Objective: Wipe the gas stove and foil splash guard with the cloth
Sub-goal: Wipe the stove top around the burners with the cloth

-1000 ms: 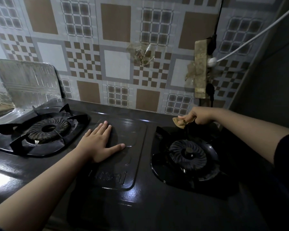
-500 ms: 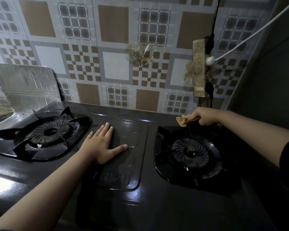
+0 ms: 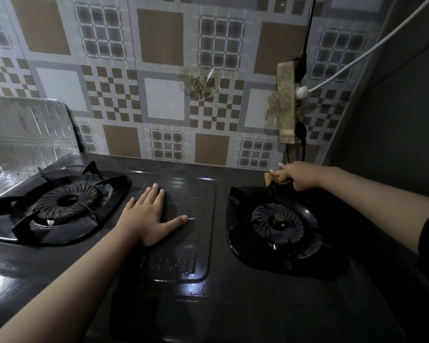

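Step in hand: the right hand (image 3: 298, 175) is working the cloth (image 3: 270, 179) along the back edge of the gas stove (image 3: 233, 305), at about 2 o'clock in the view, just behind the right burner (image 3: 277, 224).
Right-hand fingers: they are curling round the cloth and pinching it, with a tan corner sticking out toward 9 o'clock from the knuckles.
Left-hand fingers: the left hand (image 3: 148, 220) is lying flat on the raised centre panel (image 3: 183, 233), fingers straight and thumb spread, gripping nothing; it is likely bracing the body.
Cloth: small and bunched, mostly hidden under the right hand, touching or just above the stove top; which of the two is hard to tell.
Progress, judged: the wiping is looking early or midway. The glossy top is catching light at 6 and 8 o'clock, but clean and unclean patches are not showing apart in this dim light.
Left to do, judged: the left burner (image 3: 65, 203) at 9 o'clock, the front of the stove, and the foil splash guard (image 3: 27, 129) standing at 10 o'clock, well apart from the cloth.
Surface: a dark, shiny two-burner top with black pan supports and an embossed brand name, partly hidden by the left forearm.
Room: patterned brown-and-grey wall tiles (image 3: 159, 102) are running behind; a taped power strip (image 3: 286, 102) with a white cable (image 3: 357, 58) is hanging at 1 o'clock, directly above the wiping hand.
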Demonstrator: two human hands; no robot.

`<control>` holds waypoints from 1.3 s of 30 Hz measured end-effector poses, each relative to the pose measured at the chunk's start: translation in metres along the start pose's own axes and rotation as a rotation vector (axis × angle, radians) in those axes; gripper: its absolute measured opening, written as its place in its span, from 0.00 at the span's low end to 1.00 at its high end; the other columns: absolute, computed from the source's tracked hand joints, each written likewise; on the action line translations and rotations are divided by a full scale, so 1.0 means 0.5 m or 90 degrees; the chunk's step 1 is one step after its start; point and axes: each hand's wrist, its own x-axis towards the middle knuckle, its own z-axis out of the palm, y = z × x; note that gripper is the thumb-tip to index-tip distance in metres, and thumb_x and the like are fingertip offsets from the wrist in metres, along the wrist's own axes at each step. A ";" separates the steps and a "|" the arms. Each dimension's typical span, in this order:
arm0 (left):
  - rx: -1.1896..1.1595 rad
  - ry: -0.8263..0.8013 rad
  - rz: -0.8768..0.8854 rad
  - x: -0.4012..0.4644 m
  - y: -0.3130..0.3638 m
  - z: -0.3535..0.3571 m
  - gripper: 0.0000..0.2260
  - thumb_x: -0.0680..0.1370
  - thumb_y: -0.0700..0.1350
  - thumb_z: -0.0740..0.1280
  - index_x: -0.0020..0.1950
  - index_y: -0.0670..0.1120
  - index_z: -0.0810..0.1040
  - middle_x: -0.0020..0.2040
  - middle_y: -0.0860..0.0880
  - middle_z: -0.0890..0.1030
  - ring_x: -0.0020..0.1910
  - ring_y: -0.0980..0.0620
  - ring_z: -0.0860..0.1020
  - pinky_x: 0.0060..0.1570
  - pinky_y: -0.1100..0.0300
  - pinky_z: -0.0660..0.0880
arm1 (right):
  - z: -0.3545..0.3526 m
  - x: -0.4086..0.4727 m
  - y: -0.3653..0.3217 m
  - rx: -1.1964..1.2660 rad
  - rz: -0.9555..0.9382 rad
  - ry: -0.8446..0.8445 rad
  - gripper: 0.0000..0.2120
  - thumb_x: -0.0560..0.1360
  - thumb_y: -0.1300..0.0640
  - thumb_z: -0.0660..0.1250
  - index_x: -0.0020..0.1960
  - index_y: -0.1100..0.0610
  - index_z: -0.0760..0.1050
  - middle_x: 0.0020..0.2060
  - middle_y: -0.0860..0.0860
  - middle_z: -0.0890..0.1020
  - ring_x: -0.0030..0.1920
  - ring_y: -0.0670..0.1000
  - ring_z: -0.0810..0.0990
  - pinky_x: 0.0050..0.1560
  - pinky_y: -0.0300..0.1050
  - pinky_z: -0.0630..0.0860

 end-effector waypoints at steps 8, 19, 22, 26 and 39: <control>0.012 0.001 -0.005 -0.001 0.001 -0.004 0.54 0.63 0.80 0.44 0.79 0.46 0.46 0.79 0.48 0.43 0.78 0.53 0.44 0.75 0.50 0.48 | -0.001 -0.089 0.055 0.026 0.143 -0.091 0.32 0.72 0.71 0.56 0.71 0.47 0.67 0.55 0.56 0.75 0.39 0.50 0.76 0.36 0.36 0.73; 0.017 0.011 -0.008 -0.002 0.006 0.002 0.47 0.69 0.74 0.49 0.79 0.45 0.48 0.79 0.47 0.45 0.78 0.51 0.46 0.74 0.49 0.49 | 0.032 -0.155 0.017 0.017 0.198 -0.062 0.23 0.73 0.66 0.57 0.68 0.57 0.72 0.64 0.59 0.74 0.56 0.59 0.76 0.50 0.46 0.73; 0.017 0.000 -0.004 -0.005 0.006 0.000 0.50 0.65 0.76 0.45 0.79 0.44 0.48 0.79 0.47 0.45 0.78 0.50 0.46 0.75 0.49 0.49 | 0.042 -0.174 -0.005 0.095 0.267 -0.020 0.29 0.75 0.67 0.58 0.75 0.57 0.61 0.70 0.57 0.69 0.66 0.58 0.71 0.54 0.41 0.69; 0.018 0.010 0.009 -0.005 0.003 0.004 0.50 0.66 0.76 0.45 0.79 0.44 0.48 0.79 0.46 0.45 0.78 0.50 0.45 0.75 0.48 0.49 | 0.060 -0.191 -0.015 0.198 0.336 0.017 0.25 0.73 0.65 0.60 0.71 0.58 0.68 0.64 0.58 0.73 0.62 0.59 0.74 0.59 0.48 0.74; 0.000 0.009 0.033 0.008 -0.004 0.006 0.48 0.71 0.75 0.48 0.78 0.41 0.48 0.79 0.42 0.45 0.78 0.46 0.44 0.74 0.43 0.48 | 0.056 -0.272 -0.126 0.063 0.377 -0.057 0.05 0.72 0.67 0.63 0.44 0.59 0.72 0.35 0.52 0.72 0.31 0.51 0.72 0.28 0.42 0.68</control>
